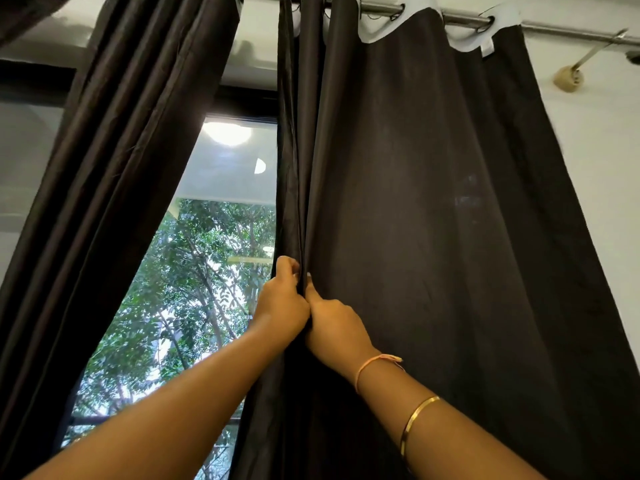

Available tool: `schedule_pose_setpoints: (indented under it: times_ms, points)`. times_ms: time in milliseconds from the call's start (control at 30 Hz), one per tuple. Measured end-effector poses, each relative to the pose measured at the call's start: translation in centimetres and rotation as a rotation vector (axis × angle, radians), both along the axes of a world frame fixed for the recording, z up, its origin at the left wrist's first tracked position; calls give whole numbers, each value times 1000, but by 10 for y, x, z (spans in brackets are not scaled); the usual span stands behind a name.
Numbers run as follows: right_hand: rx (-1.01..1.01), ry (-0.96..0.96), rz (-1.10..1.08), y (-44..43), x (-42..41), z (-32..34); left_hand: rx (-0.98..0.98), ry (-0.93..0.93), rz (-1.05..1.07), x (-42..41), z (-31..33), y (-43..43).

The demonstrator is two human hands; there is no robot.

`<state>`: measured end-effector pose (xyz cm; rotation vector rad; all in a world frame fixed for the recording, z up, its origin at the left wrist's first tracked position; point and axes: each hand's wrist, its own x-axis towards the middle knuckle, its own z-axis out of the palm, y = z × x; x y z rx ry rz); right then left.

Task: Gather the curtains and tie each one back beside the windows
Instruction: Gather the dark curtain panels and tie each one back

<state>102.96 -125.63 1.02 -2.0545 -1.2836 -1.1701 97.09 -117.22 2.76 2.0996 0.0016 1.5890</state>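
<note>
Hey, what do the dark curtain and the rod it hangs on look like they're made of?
The right curtain, which the left hand and right hand pinch along its folded edge, looks like dark brown woven cloth with a slight sheen, probably a synthetic; soft folds and a white lining strip at the top suggest that. The curtain rod looks like polished metal: grey, with bright highlights.

1. Daylight enters through the window [194, 271], left of where the two hands grip, and is the main light source.
2. A round lamp reflection [227, 133] glares white in the glass above the grip.
3. The dark curtain [433, 237] right of the grip reads almost black, with little fold detail.
4. Wide-angle distortion bends the rod [467, 19] and tilts the edges.
5. Focus is fairly sharp; the foliage outside is slightly soft.
</note>
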Motion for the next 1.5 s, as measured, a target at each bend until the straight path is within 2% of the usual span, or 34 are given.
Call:
schedule_pose_setpoints:
  times_ms: [133, 200, 300, 367, 400, 500, 567, 667, 733, 800, 867, 933, 1067, 1167, 1400, 1500]
  points:
    - [-39, 68, 78, -7, 6, 1, -181, 8, -110, 3, 2, -2]
    - [-70, 125, 154, -11, 8, 3, -196, -11, -18, 2, 4, -8]
    - [-116, 286, 308, -20, 7, 10, -68, -51, 202, 1, 7, -11]
    - [-86, 280, 333, -34, 9, 20, -43, -71, 241, -1, 10, -11]
    - [-10, 191, 266, -45, 11, 28, -44, -78, 229, -1, 11, -10]
    - [323, -198, -194, -85, 23, 53, -47, -88, 171, 0, 12, -13]
    - [438, -212, -398, -110, 31, 64, -57, -88, 145, 3, 11, -15]
    - [551, -12, -535, -140, 43, 74, -83, -96, 133, 8, 12, -19]
    - [647, 197, -505, -157, 50, 77, -87, -94, 122, 11, 12, -21]
    - [751, 391, -377, -171, 57, 76, -89, -81, 112, 12, 12, -23]
    - [801, 493, -149, -179, 63, 75, -91, -62, 97, 14, 11, -24]
    - [754, 466, -32, -178, 66, 74, -86, -49, 64, 16, 12, -26]
    - [530, 223, -233, -154, 54, 72, -41, -4, 6, 17, 13, -31]
    - [405, 83, -250, -123, 32, 73, -20, -10, -30, 14, 13, -30]
    - [143, -149, 26, -17, -45, 91, 8, -125, -46, -1, 10, -9]
    - [101, -206, 52, -3, -52, 96, -4, -188, -84, -11, 10, 8]
